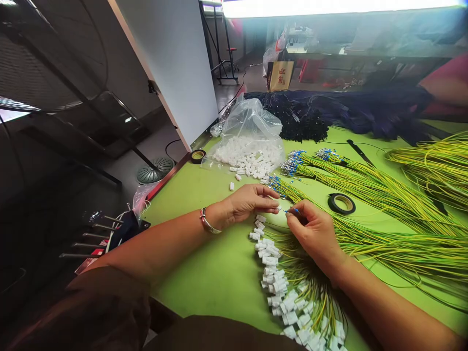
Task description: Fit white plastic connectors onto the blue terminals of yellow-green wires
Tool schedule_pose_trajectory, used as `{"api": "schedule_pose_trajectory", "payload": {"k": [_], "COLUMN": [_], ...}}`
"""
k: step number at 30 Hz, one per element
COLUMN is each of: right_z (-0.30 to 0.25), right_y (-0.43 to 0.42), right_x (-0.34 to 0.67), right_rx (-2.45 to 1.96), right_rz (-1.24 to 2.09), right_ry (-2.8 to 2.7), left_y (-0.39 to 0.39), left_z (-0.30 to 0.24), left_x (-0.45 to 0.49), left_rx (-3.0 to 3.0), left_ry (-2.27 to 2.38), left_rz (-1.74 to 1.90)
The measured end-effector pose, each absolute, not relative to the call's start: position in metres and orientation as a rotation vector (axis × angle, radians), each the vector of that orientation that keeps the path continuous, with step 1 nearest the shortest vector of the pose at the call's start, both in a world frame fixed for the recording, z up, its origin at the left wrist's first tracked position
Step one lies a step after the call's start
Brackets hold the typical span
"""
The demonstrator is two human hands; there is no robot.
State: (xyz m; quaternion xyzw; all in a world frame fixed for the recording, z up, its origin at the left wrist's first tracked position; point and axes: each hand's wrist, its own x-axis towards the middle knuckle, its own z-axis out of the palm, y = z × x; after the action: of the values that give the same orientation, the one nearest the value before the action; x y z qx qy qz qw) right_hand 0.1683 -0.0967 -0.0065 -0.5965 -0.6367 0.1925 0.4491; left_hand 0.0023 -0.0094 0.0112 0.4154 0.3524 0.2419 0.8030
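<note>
My left hand [252,202] pinches a small white connector housing [279,207] between thumb and fingers. Just right of it, my right hand [312,229] grips a wire by its blue-sleeved terminal [295,210], whose tip points at the housing. A small gap seems to lie between the two, though I cannot be sure. Under my hands, a row of white housings [270,261] on yellow-green wires curves toward me. Beyond my fingers lies a bundle of wires with blue terminals [280,187]. Loose white housings [252,163] spill from a clear plastic bag [252,119].
Yellow-green wire bundles [395,195] stretch across the right of the green table [204,263]. Black tape rolls lie at right [341,204] and at the left edge [198,156]. Dark cables [303,122] are heaped behind. Another person's arm [444,80] shows far right.
</note>
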Motion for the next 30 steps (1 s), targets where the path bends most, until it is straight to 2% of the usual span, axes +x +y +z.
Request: {"api": "schedule_pose_trajectory", "payload": {"k": [6, 15, 23, 30], "right_z": [-0.013, -0.008, -0.011, -0.013], "right_y": [-0.096, -0.095, -0.093, -0.092], "right_x": [0.168, 0.168, 0.163, 0.162], "right_rx": [-1.478, -1.48, -1.555, -1.561], "right_rz": [0.353, 0.581, 0.424, 0.428], "right_ry": [-1.632, -1.542, -1.583, -1.607], "left_y": [-0.017, -0.018, -0.021, -0.02], "left_z": [0.006, 0.011, 0.009, 0.003], "left_x": [0.008, 0.007, 0.01, 0.01], "left_rx": [0.903, 0.884, 0.905, 0.974], "left_ry": [0.784, 0.795, 0.841, 0.803], "left_rz": [0.596, 0.58, 0.611, 0.588]}}
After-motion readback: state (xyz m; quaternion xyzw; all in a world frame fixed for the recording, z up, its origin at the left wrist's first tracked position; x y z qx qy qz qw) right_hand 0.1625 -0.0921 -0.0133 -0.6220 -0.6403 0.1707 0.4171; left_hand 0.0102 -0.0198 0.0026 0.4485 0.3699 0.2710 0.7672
